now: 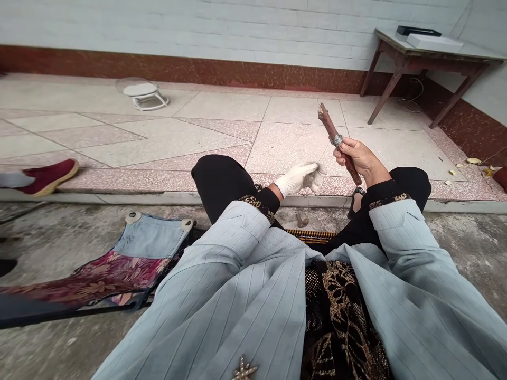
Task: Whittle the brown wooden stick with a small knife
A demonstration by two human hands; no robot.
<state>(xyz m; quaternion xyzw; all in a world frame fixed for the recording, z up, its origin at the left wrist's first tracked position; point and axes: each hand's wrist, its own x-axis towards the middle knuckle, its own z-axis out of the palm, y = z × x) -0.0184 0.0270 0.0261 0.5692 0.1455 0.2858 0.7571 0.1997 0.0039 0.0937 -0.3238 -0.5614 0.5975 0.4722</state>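
Note:
My right hand (358,157) is bare and closed around a brown wooden stick (327,120). The stick is held at a tilt, its broken, pale upper end pointing up and to the left. Silvery wire (336,140) is wound around it just above my fingers. My left hand (303,178) wears a white knitted glove with a greyish palm side. Its fingers are loosely bent and apart, with nothing seen in them, a short way left of the stick's lower end. Below that hand, a small brown piece (302,220) lies on the ground.
A low white stool (144,94) stands on the tiled floor ahead. At the right wall is a wooden table (420,53) bearing a black tray and a white box. A folding chair with patterned cloth (119,269) is beside me. Someone's red shoe (51,177) rests on the step at left.

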